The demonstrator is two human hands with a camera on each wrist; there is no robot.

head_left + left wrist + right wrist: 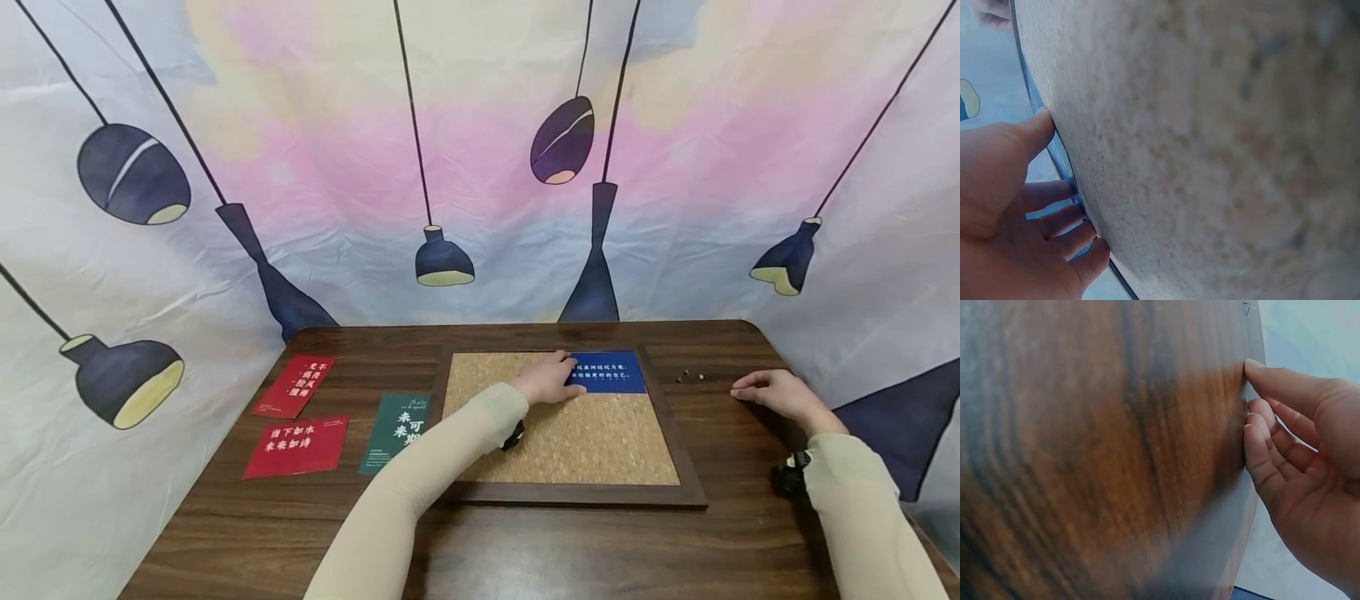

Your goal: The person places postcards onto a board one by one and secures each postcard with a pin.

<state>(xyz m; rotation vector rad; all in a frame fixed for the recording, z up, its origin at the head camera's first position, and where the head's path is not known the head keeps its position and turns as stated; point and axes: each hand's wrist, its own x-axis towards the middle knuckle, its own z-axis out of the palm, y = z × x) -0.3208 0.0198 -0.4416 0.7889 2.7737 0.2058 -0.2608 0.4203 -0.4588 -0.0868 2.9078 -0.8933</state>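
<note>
My left hand rests on the left end of a blue card with white writing. The card lies at the top right of a framed cork board. In the left wrist view, the spread fingers and thumb of this hand reach down to the card and cork surface. My right hand is beside the board, its fingertips down on the wooden table. Several small pins lie to its left. In the right wrist view, thumb and bent fingers stand apart with nothing visible between them.
Two red cards, an upper one and a lower one, lie on the table's left side. A green card sits close to the board's left edge, partly behind my left sleeve. A printed cloth hangs behind the table.
</note>
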